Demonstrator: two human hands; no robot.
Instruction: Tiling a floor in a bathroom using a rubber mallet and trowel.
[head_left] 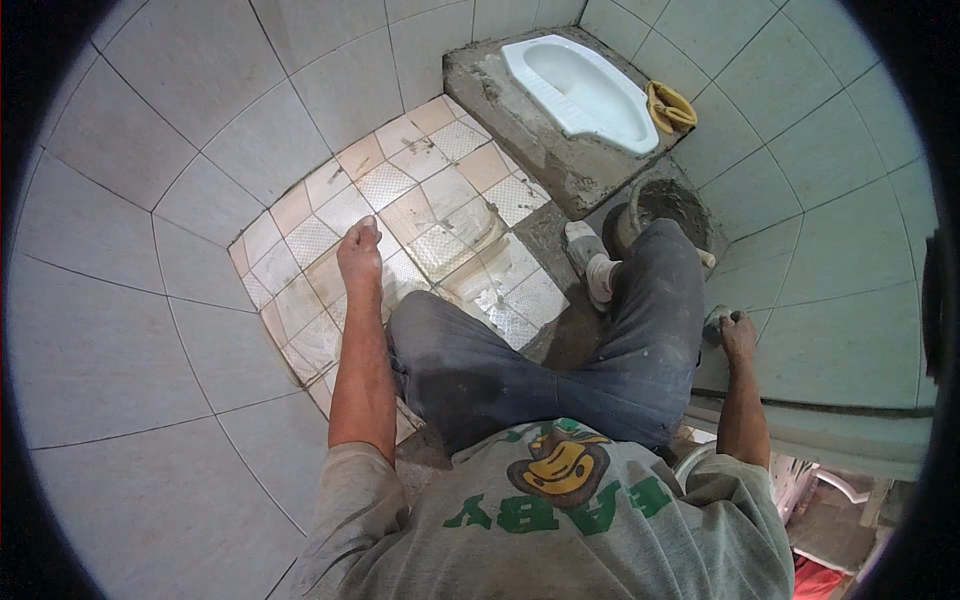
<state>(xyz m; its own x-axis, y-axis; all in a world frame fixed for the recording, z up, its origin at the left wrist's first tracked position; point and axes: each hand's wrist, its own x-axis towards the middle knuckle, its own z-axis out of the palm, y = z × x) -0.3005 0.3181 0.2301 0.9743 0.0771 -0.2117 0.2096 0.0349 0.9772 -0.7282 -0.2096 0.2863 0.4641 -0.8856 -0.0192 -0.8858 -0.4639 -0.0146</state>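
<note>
Sat or squatted low over a patterned tile floor [410, 215], knees apart. Had the right hand [738, 337] out beyond the right knee [665, 250], in front of the tiled wall [850, 340], fingers curled around a small grey object [714, 325], perhaps a trowel; too small and dim to name surely. Found this object at the left side of that hand, between fingers and knee; could not make out its long axis.

Had the left hand [360, 252] stretched forward over the tile floor, outside the left knee [415, 320]. Could not tell the spread of its fingers, the contents of its palm, or any contact with the tiles beneath.

Saw the mortar bucket [626, 230] ahead of the right hand and somewhat to its left, partly behind the right knee, with grey mortar [680, 205] inside: plainly nearer to the right hand than to the left. Noted a white squat toilet pan [580, 90] farther ahead on a rough raised platform [480, 85], long axis slanting from upper left to lower right.

Found no readable label on bucket or pan; met clear printing only on the grey T-shirt [620, 560]: green block capitals, upside down from this angle, beside a yellow-and-brown cartoon [560, 468].
</note>
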